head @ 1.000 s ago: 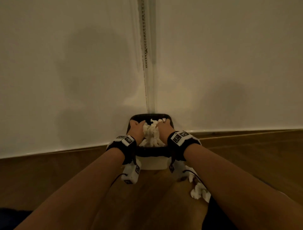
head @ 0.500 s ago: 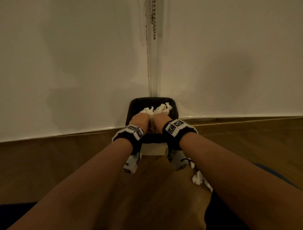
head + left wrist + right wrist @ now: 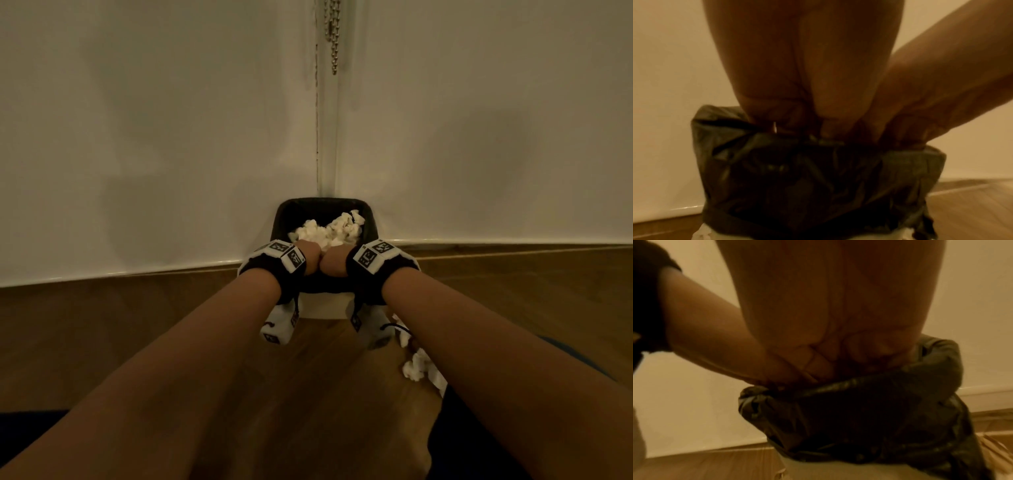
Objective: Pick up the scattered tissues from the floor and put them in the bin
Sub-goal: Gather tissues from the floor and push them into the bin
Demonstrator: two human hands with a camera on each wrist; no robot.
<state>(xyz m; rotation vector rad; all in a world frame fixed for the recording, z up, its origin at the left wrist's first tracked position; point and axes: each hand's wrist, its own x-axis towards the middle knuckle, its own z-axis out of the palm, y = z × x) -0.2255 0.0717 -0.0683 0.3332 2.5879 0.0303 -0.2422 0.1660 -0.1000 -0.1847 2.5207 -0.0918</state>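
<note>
Reaching down into the bin (image 3: 371, 219), the left hand (image 3: 310, 256) and right hand (image 3: 334, 265) sit side by side, knuckles nearly touching, at the near rim. The fingers go below the rim in every view, so I cannot tell how far either hand is open or whether it grips anything. Both appear to bear on the tissues in the bin (image 3: 325, 233), which are heaped close to the rim.

Risks, as judged: the black liner (image 3: 818, 170) is folded loosely over the rim, and downward pressure could drag it inside. The heap is springy; it may rise again and shed pieces when the hands lift. The bin is light-looking and could tip or slide against the wall (image 3: 154, 137).

Crumpled tissues on the floor (image 3: 416, 368) lie beside the right forearm, uncollected; the arm could scatter them.
</note>
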